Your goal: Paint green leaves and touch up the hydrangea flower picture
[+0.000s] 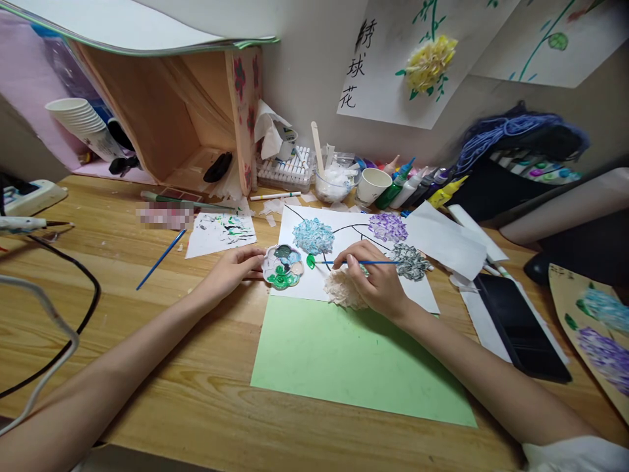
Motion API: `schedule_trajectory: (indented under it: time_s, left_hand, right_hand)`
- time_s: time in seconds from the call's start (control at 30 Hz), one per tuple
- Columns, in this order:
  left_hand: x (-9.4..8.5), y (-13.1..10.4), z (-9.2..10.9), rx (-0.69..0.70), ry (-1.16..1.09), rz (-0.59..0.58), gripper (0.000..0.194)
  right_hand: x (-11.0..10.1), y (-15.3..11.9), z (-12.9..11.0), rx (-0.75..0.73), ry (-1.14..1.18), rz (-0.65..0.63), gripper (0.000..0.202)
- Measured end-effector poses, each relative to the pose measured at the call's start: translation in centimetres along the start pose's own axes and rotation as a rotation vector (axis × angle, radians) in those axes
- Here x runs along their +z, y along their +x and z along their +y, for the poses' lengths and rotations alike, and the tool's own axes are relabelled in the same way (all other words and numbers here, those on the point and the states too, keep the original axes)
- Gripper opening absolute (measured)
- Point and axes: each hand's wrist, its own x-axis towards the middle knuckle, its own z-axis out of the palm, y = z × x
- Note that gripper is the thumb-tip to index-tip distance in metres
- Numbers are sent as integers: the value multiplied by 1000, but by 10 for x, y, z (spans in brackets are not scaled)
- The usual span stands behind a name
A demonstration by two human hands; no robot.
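My right hand (376,278) grips a thin blue paintbrush (383,263) that lies level, its tip at a fresh green leaf (310,261) on a white sheet (432,298). The sheet carries paper-tissue flowers: a blue one (313,235), a purple one (388,227), a grey one (410,261) and a cream one (341,290) partly under my right hand. My left hand (234,269) holds the edge of a small round paint palette (282,267) with green and grey paint, at the sheet's left edge.
A light green sheet (354,364) lies in front of me on the wooden table (147,341). A second blue brush (161,259) and a paint-smeared paper (221,233) lie at the left. Paint bottles (417,187), a paper cup (372,185) and a black tablet (523,328) stand at the right.
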Motion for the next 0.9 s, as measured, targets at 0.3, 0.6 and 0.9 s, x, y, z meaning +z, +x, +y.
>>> schedule_trajectory:
  time_s: [0.3, 0.6, 0.9]
  left_hand:
    - [0, 0, 0, -5, -5, 0, 33]
    - [0, 1, -1, -6, -17, -2, 31]
    - [1, 0, 0, 4, -3, 1, 31]
  right_hand:
    - [-1, 0, 1, -20, -15, 54, 26]
    - [0, 0, 3, -18, -38, 24, 25]
    - [-3, 1, 0, -29, 15, 40, 27]
